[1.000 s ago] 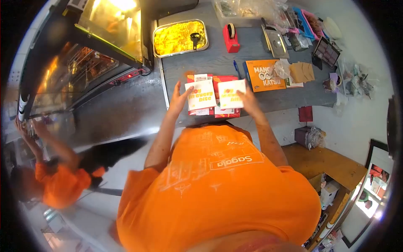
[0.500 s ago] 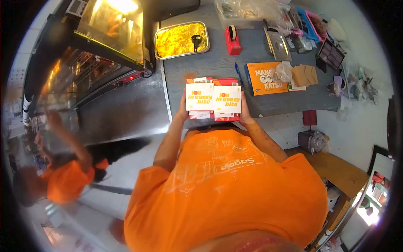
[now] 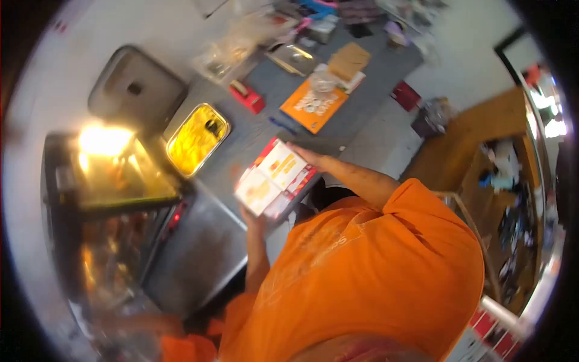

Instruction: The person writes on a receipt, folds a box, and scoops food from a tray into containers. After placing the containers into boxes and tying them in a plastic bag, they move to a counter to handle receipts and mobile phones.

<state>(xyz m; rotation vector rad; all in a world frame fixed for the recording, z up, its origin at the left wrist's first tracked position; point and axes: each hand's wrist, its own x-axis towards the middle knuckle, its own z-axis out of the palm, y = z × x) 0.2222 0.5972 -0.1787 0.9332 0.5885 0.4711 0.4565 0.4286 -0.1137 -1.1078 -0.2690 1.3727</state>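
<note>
Two stacks of food boxes stand side by side between my hands. Their white tops, the left box (image 3: 257, 190) and the right box (image 3: 282, 166), carry orange and yellow print, and red boxes show beneath. My left hand (image 3: 252, 218) grips the near-left end of the stacks. At the opposite end, my right hand (image 3: 306, 157) is closed against the side. Motion blurs the print and my fingers. Beyond the boxes lie a blue pen (image 3: 282, 125) and an orange printed box (image 3: 313, 102) on the grey table (image 3: 241, 148).
A metal tray of yellow food (image 3: 198, 137) with a black scoop lies left of a red tape dispenser (image 3: 247, 98). A lit glass display warmer (image 3: 114, 175) stands at left beside a steel counter (image 3: 199, 241). Another person's orange sleeve (image 3: 187, 348) shows at bottom left. Wooden shelving (image 3: 482, 133) is at right.
My view has swung, so the table appears rotated and shifted. Both hands still hold the boxes, which now look tilted and blurred. The other person has moved to the bottom edge of view.
</note>
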